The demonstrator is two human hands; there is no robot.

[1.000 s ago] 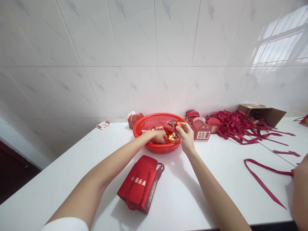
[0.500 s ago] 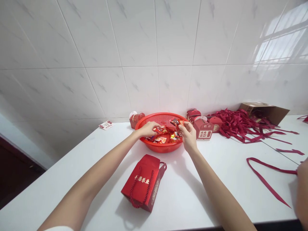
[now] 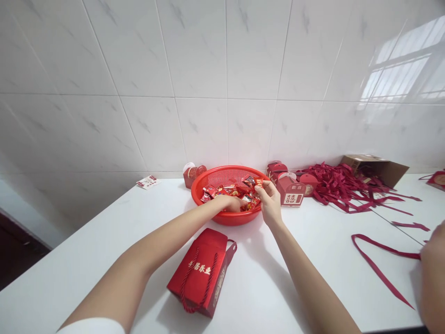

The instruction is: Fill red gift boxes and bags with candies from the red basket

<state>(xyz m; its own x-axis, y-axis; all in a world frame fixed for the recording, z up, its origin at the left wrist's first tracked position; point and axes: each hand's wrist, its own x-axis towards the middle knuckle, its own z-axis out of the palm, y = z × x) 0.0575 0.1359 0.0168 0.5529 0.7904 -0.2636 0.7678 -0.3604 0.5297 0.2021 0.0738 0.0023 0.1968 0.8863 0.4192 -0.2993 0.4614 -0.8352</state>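
Note:
A red plastic basket (image 3: 229, 219) with a mesh wall holds several wrapped candies (image 3: 227, 189) in red, gold and other shiny wrappers. My left hand (image 3: 231, 203) reaches down inside it, and its fingertips are hidden among the wrappers. At the basket's right rim, my right hand (image 3: 270, 197) pinches a red candy packet (image 3: 258, 183) between thumb and fingers. In front of the basket a red gift box (image 3: 200, 271) with twisted cord handles and gold lettering lies on the white table (image 3: 114, 232).
Small red boxes (image 3: 291, 192) stand right of the basket, another small box (image 3: 190, 174) to its left. Farther right are a heap of dark red ribbons (image 3: 335, 185) and a tipped cardboard box (image 3: 391, 171). Another person's hand (image 3: 434, 255) is at the right edge, by a loose ribbon (image 3: 377, 273).
My left hand has moved right and deeper into the basket, among the candies. My right hand still pinches the packet at the right rim. The view has shifted slightly.

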